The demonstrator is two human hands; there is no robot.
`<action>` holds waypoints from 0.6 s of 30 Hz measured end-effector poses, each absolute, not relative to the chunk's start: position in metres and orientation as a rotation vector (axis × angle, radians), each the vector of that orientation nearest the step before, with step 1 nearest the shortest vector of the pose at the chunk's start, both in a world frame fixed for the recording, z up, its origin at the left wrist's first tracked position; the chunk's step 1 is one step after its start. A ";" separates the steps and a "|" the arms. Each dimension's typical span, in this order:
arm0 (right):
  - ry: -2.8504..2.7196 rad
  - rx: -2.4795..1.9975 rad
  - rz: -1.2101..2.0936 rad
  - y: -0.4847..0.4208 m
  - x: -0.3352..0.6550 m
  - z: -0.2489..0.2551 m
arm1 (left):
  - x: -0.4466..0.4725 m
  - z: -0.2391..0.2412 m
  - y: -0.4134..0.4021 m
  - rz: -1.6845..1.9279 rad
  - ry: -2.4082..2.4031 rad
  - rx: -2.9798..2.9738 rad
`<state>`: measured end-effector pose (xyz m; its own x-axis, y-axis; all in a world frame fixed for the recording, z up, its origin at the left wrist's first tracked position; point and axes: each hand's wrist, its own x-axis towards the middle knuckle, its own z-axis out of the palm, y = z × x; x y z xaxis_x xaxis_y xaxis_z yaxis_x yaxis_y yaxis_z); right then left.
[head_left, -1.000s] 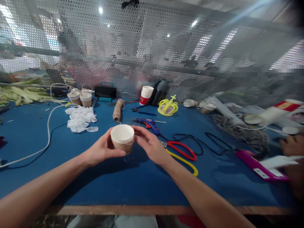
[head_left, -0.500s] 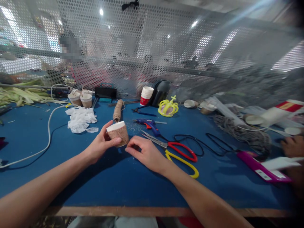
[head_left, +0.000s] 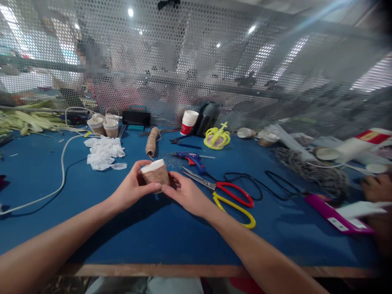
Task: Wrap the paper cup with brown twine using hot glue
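White-rimmed and brown-wrapped, the round, tapered paper cup (head_left: 155, 176) sits, we note, between the left hand (head_left: 132, 184) and the right hand (head_left: 187, 192), touching both, its mouth-to-base axis leaning leftward, left thumb and fingers pinching its side, right ones its lower edge.
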<state>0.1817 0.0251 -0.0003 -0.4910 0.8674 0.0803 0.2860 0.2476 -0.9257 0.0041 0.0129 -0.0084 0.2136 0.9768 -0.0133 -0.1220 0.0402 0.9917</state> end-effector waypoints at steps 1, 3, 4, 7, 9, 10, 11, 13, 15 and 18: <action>-1.929 -1.025 1.250 0.025 0.182 0.001 | 0.004 -0.007 0.013 1.071 0.983 1.215; -1.925 -1.020 1.259 0.025 0.182 0.001 | 0.003 -0.006 0.012 1.030 0.988 1.268; -1.923 -1.035 1.247 0.025 0.182 0.000 | 0.002 -0.005 0.012 1.007 0.993 1.304; -1.960 -1.103 1.168 0.023 0.180 -0.004 | -0.001 -0.004 0.013 0.942 1.069 1.448; -2.019 -1.134 1.096 0.022 0.179 -0.005 | -0.002 -0.005 0.014 0.916 1.178 1.537; -2.048 -1.148 1.055 0.023 0.180 -0.004 | -0.002 -0.006 0.014 0.915 1.232 1.574; -2.068 -1.170 1.008 0.025 0.181 -0.002 | -0.002 -0.007 0.015 0.915 1.277 1.606; -2.070 -1.277 0.837 0.032 0.189 0.007 | -0.003 -0.009 0.016 0.923 1.330 1.679; -2.011 -1.475 0.552 0.046 0.202 0.018 | -0.005 -0.009 0.017 0.905 1.369 1.780; -1.950 -1.776 0.276 0.075 0.225 0.026 | -0.007 -0.010 0.018 0.861 1.415 1.941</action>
<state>0.2251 0.0748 0.0256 -0.0382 0.9760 0.2146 0.8783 0.1352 -0.4586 -0.0068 0.0181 -0.0096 0.2284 0.9601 0.1616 0.5851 -0.2680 0.7654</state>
